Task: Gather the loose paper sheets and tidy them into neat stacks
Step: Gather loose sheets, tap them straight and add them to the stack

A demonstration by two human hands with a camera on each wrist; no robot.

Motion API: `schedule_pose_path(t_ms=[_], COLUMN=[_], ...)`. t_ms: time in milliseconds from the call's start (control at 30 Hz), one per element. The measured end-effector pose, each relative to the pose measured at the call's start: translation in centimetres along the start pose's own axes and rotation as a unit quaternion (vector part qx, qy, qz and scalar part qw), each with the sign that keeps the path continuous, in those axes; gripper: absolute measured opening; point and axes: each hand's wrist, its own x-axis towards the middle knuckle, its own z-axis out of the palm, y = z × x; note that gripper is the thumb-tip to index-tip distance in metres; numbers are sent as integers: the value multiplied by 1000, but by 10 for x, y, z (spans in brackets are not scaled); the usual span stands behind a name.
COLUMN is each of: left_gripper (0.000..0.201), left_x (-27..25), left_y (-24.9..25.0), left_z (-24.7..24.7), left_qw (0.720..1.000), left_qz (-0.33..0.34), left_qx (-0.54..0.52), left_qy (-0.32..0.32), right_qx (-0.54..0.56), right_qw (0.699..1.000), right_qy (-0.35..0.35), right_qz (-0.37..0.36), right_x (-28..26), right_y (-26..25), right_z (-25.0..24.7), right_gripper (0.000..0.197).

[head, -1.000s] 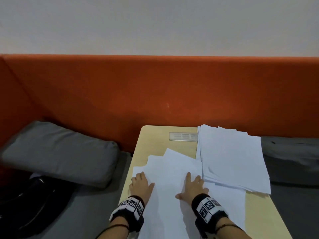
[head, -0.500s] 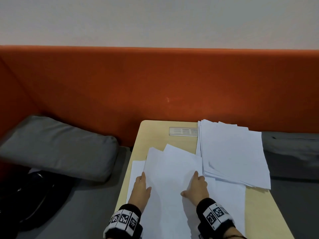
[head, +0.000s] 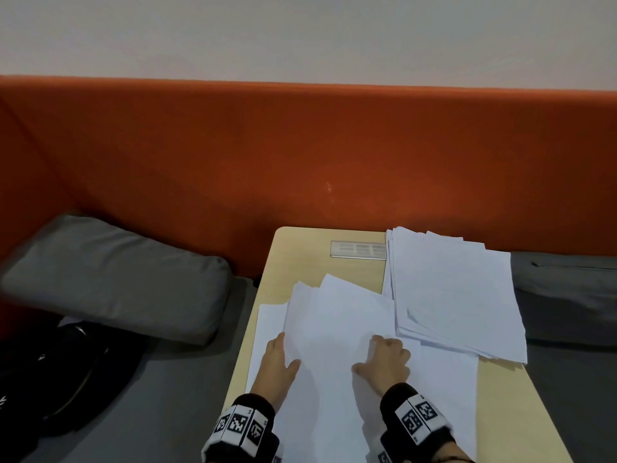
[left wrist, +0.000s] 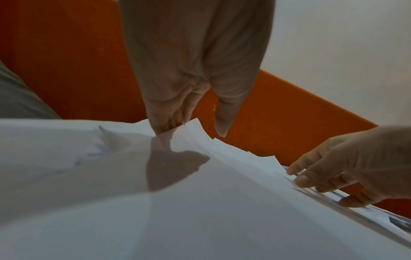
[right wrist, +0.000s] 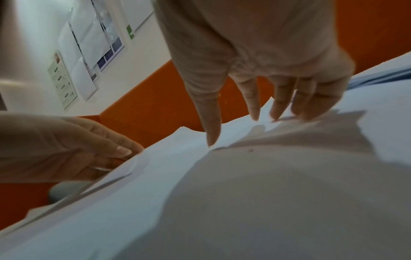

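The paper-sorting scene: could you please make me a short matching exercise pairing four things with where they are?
Things:
1. left hand
2. right hand
3. paper stack
4. grey cushion

Places:
A. far right part of the table
B. on the seat, left of the table
C. at the loose sheets' left edge
D. on top of the loose sheets

Pairs: 1-C, 2-D, 3-A, 4-B

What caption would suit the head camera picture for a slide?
Two hands gather loose paper sheets on a wooden table, beside a taller stack.
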Motion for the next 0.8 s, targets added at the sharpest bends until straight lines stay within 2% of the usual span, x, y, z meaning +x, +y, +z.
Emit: schedule_pose_path(t_ms=[100,233,367,633,800], left_gripper=[61,62,62,63,61], left_x=[-2,-2,-3,-2,-1], left_y=[0,1,0,0,-2], left_z=[-1,-1,-3,-4,-3], left_qw=[1000,1000,1000,999,999], left_qz=[-5,-10,-17,-27,-32], left_qx=[-4,-5,-4,0,0], left_qy=[-4,-7,-19,-28,-33], right_qx=[30,141,175,105,102], right_qw=[999,990,985,993,993], right_qy=[15,-21,3,1,2], right_qz=[12,-5,-14,-47,-63], right_x=[-2,1,0,-8,-10], right_y=[1,4,8,5,3], right_z=[-4,-10,-9,-12,-10], right_gripper=[71,70,80,75,78])
